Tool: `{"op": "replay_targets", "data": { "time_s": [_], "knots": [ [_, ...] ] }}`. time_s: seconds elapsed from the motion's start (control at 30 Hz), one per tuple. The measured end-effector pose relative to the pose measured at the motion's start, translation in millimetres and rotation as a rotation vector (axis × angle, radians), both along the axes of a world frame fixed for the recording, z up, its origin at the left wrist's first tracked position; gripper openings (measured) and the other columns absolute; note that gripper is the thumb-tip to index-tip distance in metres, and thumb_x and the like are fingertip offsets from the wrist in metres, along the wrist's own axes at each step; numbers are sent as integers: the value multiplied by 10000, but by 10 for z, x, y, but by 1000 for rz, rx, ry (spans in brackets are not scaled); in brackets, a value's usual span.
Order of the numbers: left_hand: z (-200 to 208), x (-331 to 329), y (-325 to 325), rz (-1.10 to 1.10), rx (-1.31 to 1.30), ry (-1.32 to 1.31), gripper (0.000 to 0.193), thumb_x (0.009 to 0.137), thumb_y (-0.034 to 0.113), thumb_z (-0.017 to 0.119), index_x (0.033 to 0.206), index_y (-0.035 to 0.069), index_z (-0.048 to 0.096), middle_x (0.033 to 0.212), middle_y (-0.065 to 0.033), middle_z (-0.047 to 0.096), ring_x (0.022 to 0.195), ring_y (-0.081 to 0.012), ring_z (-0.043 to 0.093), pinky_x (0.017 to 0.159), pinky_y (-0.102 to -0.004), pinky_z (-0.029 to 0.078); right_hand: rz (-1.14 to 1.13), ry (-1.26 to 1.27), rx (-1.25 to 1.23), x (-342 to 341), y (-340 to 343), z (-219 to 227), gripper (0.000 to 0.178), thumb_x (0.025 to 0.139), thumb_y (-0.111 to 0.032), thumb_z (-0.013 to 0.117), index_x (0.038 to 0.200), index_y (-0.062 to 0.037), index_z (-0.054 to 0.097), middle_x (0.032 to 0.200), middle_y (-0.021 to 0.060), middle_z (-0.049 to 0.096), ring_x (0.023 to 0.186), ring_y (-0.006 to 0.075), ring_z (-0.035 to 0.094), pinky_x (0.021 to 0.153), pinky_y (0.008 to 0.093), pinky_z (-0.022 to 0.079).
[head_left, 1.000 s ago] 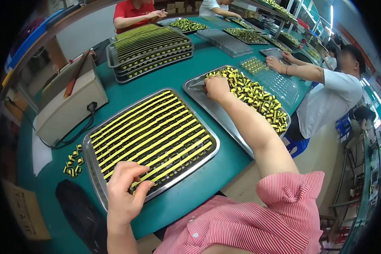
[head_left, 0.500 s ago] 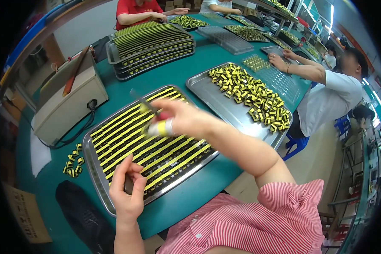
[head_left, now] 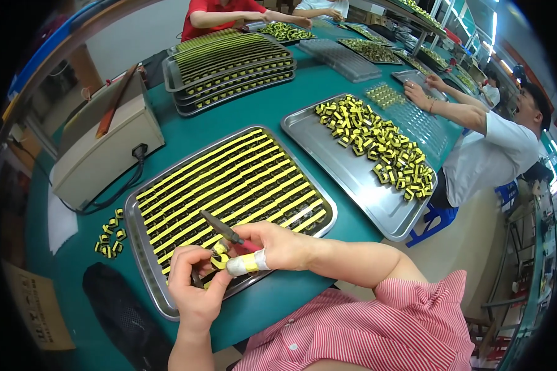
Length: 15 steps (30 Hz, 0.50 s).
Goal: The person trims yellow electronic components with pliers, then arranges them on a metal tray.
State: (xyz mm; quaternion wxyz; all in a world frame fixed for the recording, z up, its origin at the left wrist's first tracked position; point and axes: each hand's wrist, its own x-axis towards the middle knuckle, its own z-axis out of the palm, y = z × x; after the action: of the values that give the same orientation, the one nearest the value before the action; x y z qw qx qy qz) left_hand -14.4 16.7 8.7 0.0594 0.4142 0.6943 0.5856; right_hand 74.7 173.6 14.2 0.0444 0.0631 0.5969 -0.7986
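Observation:
My left hand (head_left: pixel 195 287) is closed, its fingertips around a small yellow-and-black part (head_left: pixel 218 260). A dark object shows partly in its palm; its kind is hidden. My right hand (head_left: pixel 284 246) meets it from the right, gripping a red-handled tool (head_left: pixel 218 225) with a dark, tapered metal end pointing up and left. White and yellow wrapping covers one right finger, which is against the part. Both hands are over the near edge of a metal tray (head_left: pixel 130 213) filled with rows of yellow-and-black parts (head_left: pixel 210 179).
To the right, another metal tray (head_left: pixel 337 164) bears a loose heap of similar parts (head_left: pixel 377 145). Several loaded trays (head_left: pixel 232 77) are stacked at the back. A beige box-shaped device (head_left: pixel 105 148) with a black plug stands left. Loose parts (head_left: pixel 109 235) and a black sleeve-like item (head_left: pixel 120 309) lie nearby. Co-workers sit across and at right.
My right hand came down from above the tray's middle, bringing the tool to my left hand. The small part now shows between both hands. My view shifted slightly.

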Motion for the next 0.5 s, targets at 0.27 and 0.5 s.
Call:
{"op": "replay_targets", "data": {
  "time_s": [0.27, 0.5],
  "knots": [
    [22, 49, -3, -47, 16, -69, 362, 579, -26, 714, 897, 11, 545, 803, -53, 500, 641, -107, 455, 569, -225, 395, 24, -101, -251, 2, 46, -31, 256, 818, -153, 637, 1016, -22, 540, 826, 28, 563, 721, 99, 549, 589, 228, 449],
    [59, -39, -36, -208, -12, 15, 379, 659, -47, 620, 1031, -18, 549, 834, -48, 493, 690, -104, 467, 608, -200, 398, 94, -99, -350, 15, 71, -58, 263, 842, -191, 605, 1026, -19, 530, 830, 57, 582, 704, 122, 578, 546, 244, 466]
  ]
}}
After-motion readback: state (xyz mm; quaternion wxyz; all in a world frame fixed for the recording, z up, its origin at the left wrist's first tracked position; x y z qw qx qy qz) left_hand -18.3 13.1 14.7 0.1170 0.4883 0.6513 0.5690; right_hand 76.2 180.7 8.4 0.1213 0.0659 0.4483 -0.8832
